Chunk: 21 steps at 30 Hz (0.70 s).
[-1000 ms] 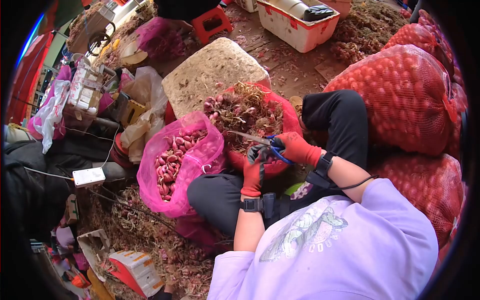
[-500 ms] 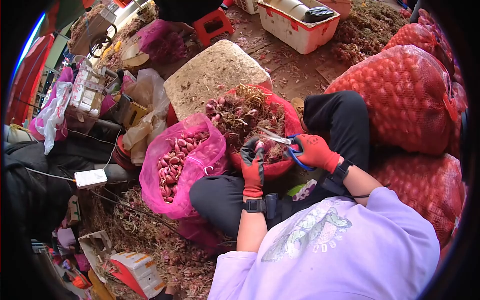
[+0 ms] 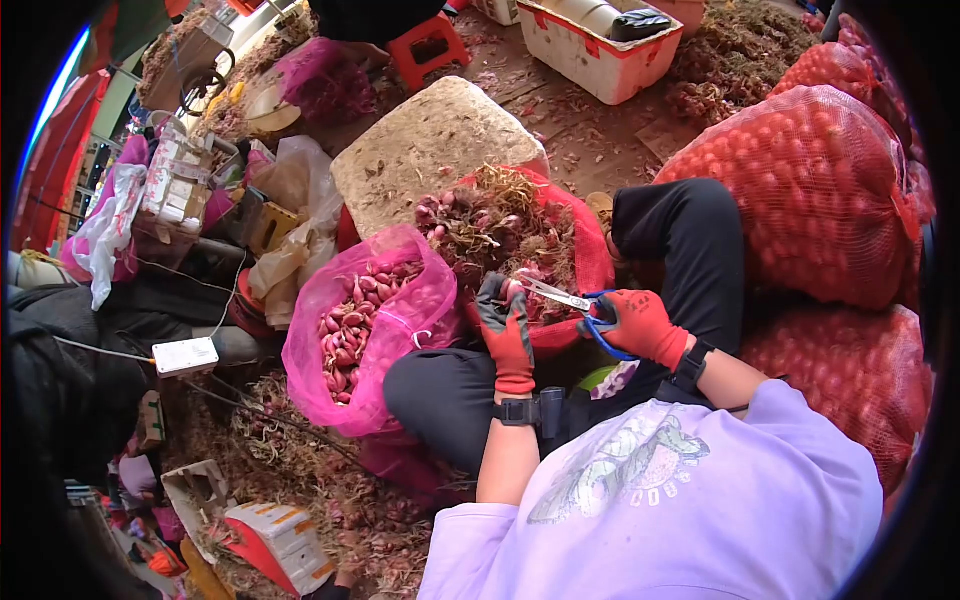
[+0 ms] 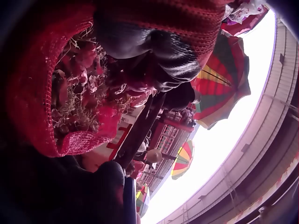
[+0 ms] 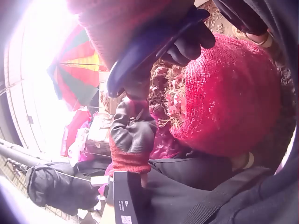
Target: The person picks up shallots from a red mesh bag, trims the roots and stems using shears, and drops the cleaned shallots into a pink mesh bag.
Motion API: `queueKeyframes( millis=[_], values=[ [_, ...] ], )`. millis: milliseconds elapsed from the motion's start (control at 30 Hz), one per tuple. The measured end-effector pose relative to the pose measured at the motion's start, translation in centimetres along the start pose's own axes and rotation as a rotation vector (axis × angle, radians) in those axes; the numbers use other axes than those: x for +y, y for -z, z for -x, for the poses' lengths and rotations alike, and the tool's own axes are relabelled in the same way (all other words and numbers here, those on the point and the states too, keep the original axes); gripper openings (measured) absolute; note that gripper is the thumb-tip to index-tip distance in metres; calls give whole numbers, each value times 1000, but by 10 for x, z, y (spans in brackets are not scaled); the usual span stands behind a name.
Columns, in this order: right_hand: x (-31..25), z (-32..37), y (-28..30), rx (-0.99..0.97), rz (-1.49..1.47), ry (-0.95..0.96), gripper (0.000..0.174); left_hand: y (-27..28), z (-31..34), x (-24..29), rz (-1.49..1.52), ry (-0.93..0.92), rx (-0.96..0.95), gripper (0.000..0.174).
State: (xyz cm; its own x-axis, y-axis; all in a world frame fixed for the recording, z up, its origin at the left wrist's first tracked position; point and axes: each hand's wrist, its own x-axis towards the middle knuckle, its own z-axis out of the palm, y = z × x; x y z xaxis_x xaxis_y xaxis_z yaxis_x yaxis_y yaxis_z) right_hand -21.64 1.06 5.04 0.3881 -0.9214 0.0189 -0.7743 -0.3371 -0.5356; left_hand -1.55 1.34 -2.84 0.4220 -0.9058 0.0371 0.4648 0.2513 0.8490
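Observation:
The left hand (image 3: 508, 330), in a red glove with dark palm, pinches a shallot (image 3: 514, 288) above the red mesh bag (image 3: 592, 255) of untrimmed shallots. From the right, the right hand (image 3: 645, 325) grips blue-handled scissors (image 3: 560, 295), whose blades point at that shallot with their tips close to the left fingertips. In the right wrist view the blue handle (image 5: 140, 58) lies across the right hand, and the left hand (image 5: 133, 135) is beyond it. Left of the knee, a pink mesh bag (image 3: 300, 340) holds loose shallots.
A dirty foam block (image 3: 425, 140) stands behind the red bag. Full red mesh sacks (image 3: 800, 190) are stacked at the right. A white foam box (image 3: 600, 50) and a red stool (image 3: 428, 50) stand at the back. Dry stalks (image 3: 290, 450) cover the ground at lower left.
The right hand and scissors have moved right and slightly down, away from the left hand. The shallot in the left fingers has come into view.

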Motion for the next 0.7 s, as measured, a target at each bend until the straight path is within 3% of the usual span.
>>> queueKeyframes(
  millis=[200,300,400,467,600,700],
  values=[
    [-8,-5,-1,-12,-50,-28,48,-9,6,7,-3,31,-24,41],
    [-4,-7,-7,-32,52,-18,49,-9,8,10,-56,28,-21,41],
    [-10,-6,0,67,230,107,49,-8,6,7,-14,33,15,41],
    [-7,-3,-3,-9,218,78,48,-7,5,7,52,38,-5,40],
    [6,-5,-14,-86,303,32,45,-10,7,10,-98,41,16,36],
    [7,-12,-8,-197,176,-61,46,-7,5,6,-139,34,21,32]
  ],
)
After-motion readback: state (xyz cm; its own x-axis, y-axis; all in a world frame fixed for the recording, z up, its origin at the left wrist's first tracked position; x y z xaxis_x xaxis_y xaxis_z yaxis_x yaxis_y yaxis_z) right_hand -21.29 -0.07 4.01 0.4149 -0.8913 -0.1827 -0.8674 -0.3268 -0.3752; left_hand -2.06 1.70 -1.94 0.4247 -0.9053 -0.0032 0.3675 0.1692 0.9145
